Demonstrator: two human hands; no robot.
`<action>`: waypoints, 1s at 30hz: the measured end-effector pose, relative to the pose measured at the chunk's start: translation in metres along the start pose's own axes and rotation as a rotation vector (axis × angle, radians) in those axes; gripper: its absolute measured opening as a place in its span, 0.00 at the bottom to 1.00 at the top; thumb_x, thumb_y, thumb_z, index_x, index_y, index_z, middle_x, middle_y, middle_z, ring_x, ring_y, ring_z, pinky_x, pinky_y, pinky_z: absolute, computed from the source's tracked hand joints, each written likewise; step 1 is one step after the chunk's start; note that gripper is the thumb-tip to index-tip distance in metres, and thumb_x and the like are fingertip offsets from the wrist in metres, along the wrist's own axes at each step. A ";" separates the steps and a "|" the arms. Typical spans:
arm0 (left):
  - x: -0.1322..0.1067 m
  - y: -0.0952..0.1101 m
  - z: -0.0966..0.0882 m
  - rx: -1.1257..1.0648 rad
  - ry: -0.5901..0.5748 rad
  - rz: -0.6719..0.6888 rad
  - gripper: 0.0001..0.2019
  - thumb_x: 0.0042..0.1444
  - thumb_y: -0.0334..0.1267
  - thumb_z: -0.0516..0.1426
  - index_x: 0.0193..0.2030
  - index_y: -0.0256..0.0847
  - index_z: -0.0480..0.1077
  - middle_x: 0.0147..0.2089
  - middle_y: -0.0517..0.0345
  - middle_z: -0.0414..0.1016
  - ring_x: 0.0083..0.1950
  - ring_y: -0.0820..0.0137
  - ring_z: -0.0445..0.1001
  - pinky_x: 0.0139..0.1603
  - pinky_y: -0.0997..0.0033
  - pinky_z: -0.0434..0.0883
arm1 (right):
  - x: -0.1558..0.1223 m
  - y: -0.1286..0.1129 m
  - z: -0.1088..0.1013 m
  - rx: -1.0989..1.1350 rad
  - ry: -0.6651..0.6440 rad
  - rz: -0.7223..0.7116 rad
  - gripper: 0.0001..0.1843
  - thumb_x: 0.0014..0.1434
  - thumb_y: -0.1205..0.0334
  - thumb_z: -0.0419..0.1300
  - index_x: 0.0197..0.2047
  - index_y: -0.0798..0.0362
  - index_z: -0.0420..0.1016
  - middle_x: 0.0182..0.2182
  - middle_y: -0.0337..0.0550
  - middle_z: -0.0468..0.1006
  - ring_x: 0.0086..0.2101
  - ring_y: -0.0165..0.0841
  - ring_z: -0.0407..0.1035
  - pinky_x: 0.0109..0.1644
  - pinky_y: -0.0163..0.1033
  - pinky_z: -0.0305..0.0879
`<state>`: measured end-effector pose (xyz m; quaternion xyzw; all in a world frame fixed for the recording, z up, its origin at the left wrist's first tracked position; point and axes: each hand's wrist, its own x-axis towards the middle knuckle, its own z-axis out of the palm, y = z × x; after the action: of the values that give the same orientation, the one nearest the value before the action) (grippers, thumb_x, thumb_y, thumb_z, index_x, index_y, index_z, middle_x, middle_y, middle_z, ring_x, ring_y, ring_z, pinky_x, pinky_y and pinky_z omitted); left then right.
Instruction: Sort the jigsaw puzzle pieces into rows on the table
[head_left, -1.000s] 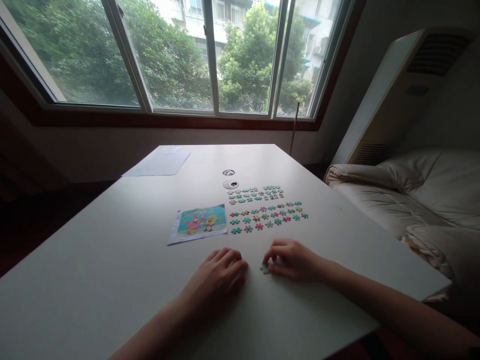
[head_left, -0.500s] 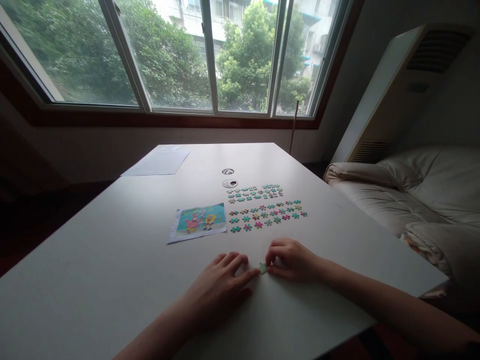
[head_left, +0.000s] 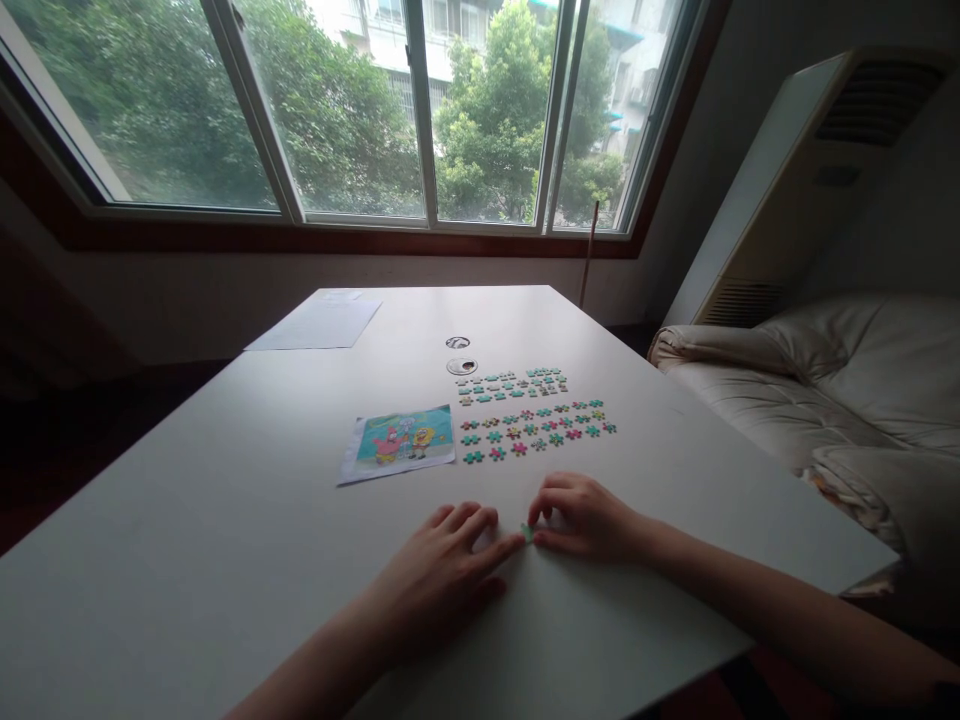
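A small pale green puzzle piece [head_left: 527, 533] lies on the white table between my two hands; whether it is one piece or two joined, I cannot tell. My right hand [head_left: 581, 517] pinches its right side between thumb and index finger. From the left, the stretched index fingertip of my left hand [head_left: 454, 560] touches the piece, with the thumb apart from it and the other fingers loosely bent. Beyond the hands, several colourful puzzle pieces [head_left: 556, 440] lie in rows. Left of those rows is a cartoon picture sheet [head_left: 401, 440], slightly creased.
Behind the front rows lie more puzzle pieces [head_left: 501, 397] and two round flat items [head_left: 462, 367]. A paper sheet [head_left: 315, 325] rests at the table's [head_left: 187, 520] far left corner. To the right stands a pale sofa [head_left: 750, 385]; windows are beyond.
The view has shifted very slightly. Both hands stay nearly in place, with my left index fingertip slightly closer to the right hand and covering more of the piece.
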<state>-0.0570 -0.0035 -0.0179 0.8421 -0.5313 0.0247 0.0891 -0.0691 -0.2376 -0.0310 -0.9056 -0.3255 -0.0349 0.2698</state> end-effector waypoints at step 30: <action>-0.008 -0.012 -0.002 0.103 -0.055 0.027 0.21 0.58 0.39 0.49 0.58 0.53 0.54 0.51 0.52 0.64 0.50 0.58 0.62 0.47 0.56 0.62 | 0.006 -0.002 0.009 0.031 0.017 0.006 0.08 0.53 0.57 0.59 0.34 0.53 0.72 0.27 0.38 0.70 0.28 0.27 0.62 0.36 0.33 0.56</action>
<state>-0.0495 0.0088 -0.0183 0.8387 -0.5429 0.0302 0.0307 -0.0663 -0.2287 -0.0362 -0.9021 -0.3208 -0.0367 0.2864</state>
